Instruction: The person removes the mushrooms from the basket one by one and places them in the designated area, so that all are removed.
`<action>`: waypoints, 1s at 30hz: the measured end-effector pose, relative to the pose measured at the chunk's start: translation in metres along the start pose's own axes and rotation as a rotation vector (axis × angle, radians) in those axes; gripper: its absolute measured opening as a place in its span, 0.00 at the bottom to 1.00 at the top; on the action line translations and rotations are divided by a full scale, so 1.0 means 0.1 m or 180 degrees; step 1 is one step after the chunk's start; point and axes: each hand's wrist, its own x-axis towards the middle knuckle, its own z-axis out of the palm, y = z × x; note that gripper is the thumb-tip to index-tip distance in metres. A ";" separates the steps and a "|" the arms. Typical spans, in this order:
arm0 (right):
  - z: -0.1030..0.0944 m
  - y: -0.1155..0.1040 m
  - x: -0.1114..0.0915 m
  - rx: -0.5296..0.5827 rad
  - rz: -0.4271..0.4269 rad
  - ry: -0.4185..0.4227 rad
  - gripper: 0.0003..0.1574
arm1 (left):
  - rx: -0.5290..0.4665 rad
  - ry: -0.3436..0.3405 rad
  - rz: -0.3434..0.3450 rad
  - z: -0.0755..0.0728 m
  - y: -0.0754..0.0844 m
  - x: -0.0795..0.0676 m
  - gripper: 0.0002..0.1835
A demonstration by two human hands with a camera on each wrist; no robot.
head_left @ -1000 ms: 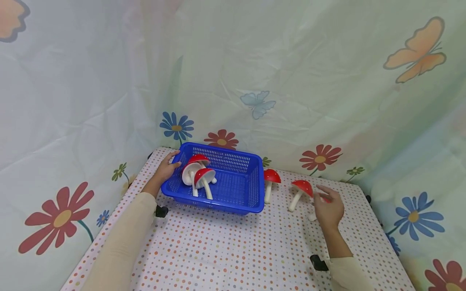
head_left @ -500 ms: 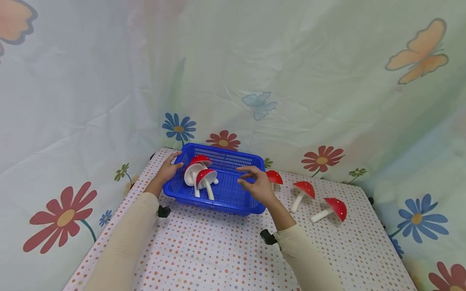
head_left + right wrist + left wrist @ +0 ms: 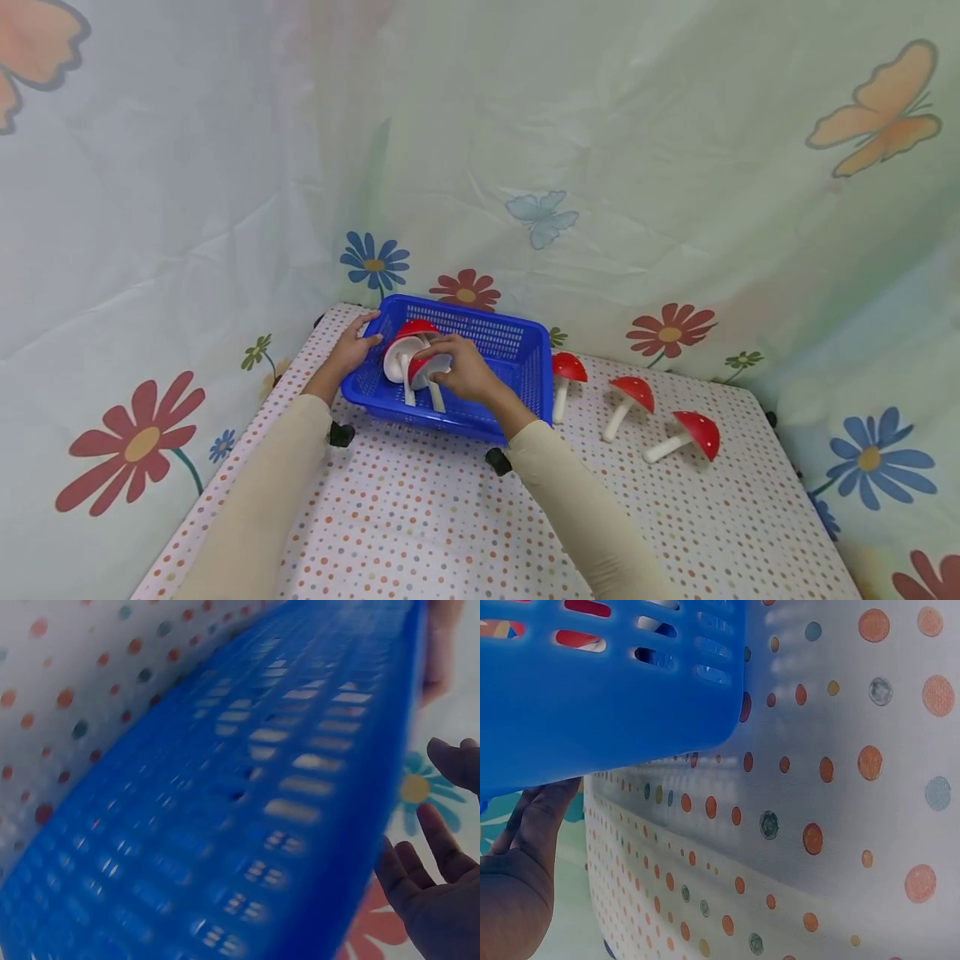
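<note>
In the head view, my left hand [image 3: 352,345] grips the left rim of a blue plastic basket [image 3: 457,425]. The left wrist view shows its fingers against the outside of the basket [image 3: 607,720]. Several toy mushrooms with red caps and white stems lie at the basket's left end. My right hand [image 3: 467,367] reaches over the front mushroom [image 3: 423,372], fingers over its cap and thumb near the underside; whether they touch is unclear. In the blurred right wrist view, that hand's fingers [image 3: 442,847] are spread apart, beside the basket's mesh wall [image 3: 187,847].
Three more mushrooms lie right of the basket: one mushroom [image 3: 567,368] by its wall, a middle mushroom [image 3: 632,392] and a far-right mushroom [image 3: 697,433]. A dotted cloth [image 3: 420,517] covers the table. A flower-printed curtain [image 3: 637,208] hangs behind it and at both sides.
My right hand has left the far-right mushroom, crossed leftward over the basket and come down at the front mushroom inside. My left hand stays on the rim.
</note>
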 end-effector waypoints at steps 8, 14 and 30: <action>0.02 0.09 0.15 -0.0616 0.0110 -0.0344 0.22 | 0.0030 0.0019 0.0009 -0.01 -0.01 0.01 0.30; 0.06 0.14 0.20 -0.0928 0.0026 -0.0449 0.19 | -0.0018 0.0029 0.0022 0.01 -0.02 0.01 0.30; 0.22 0.18 0.30 -0.0941 0.0284 -0.0234 0.13 | -0.0023 0.0025 0.0052 0.01 -0.05 0.04 0.30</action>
